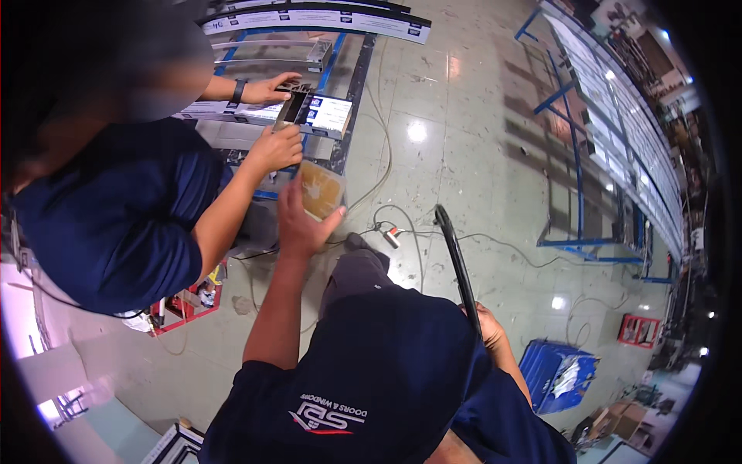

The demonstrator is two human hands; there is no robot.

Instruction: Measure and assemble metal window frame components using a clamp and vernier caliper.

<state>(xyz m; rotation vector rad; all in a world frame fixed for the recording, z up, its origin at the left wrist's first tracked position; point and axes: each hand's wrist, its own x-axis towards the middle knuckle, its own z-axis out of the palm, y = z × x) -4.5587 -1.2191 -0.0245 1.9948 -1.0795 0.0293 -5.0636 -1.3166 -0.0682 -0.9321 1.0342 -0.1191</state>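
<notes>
My left hand point(303, 224) is raised at the middle, its thumb and fingers set around a flat yellow-tan rectangular piece point(321, 190) with a pale border and a whitish patch. What that piece is, I cannot tell. On the right, my right hand point(488, 325) grips the lower end of a long black bar point(457, 267) that is bent at its top. Just beyond my left hand, a co-worker's two hands point(278, 147) hold the end of a dark metal profile point(295, 107) over the work stand.
Film-covered profiles point(328, 112) lie on a blue-framed stand point(363, 69). Cables point(495, 238) and a small orange-and-white item point(393, 237) are on the floor. A blue bin point(553, 375), a red crate point(640, 330) and a long rack point(580, 139) stand right; a red tool carrier point(189, 305) sits left.
</notes>
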